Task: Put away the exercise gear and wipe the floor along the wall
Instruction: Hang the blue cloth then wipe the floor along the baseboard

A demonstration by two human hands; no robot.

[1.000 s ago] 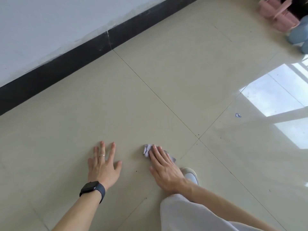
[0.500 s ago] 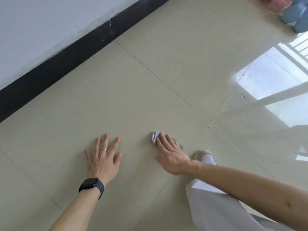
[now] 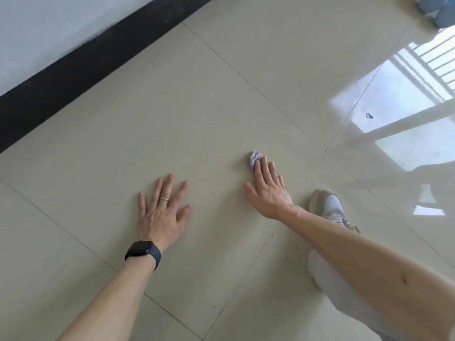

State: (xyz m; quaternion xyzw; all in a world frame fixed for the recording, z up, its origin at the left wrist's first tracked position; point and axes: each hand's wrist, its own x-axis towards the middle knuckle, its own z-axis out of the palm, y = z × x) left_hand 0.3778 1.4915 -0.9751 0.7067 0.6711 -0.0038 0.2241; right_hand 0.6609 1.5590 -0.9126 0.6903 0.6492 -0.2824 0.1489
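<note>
Cloth (image 3: 254,156) mostly under right fingers (image 3: 265,169)

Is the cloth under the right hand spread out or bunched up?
Bunched up: the cloth is a small crumpled wad pressed to the floor under the right hand.

Bright, even daylight: a barred window reflection (image 3: 403,99) glares white off the glossy floor (image 3: 172,119) to my right. My left hand (image 3: 161,215) and right hand (image 3: 268,193) throw only faint, soft shadows. Wide-lens stretch swells the frame's lower edge; the top-right corner is soft.
</note>
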